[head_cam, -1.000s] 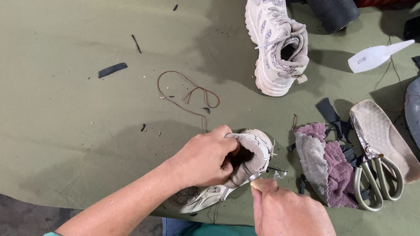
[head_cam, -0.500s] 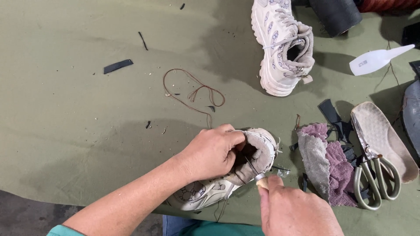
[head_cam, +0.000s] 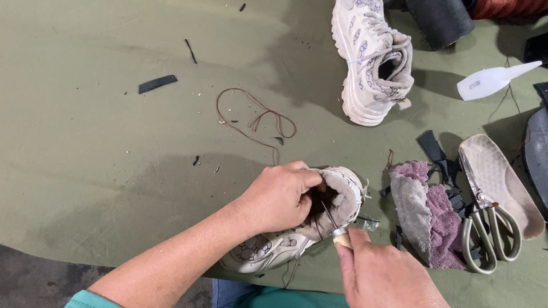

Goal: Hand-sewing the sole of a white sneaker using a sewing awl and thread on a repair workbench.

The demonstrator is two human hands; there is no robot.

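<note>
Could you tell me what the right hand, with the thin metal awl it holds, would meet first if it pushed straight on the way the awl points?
Most likely the padded grey inner lining of the white sneaker: the right hand aims the wooden-handled awl up into its opening, beside the left hand's fingers. Depth is unclear.

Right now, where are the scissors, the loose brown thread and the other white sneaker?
scissors (head_cam: 484,228): head view, on the blades near the pivot.
loose brown thread (head_cam: 255,118): head view, on its looped middle.
other white sneaker (head_cam: 365,57): head view, on the laced upper.

Bright even overhead light, soft shadows, sharp focus
</note>
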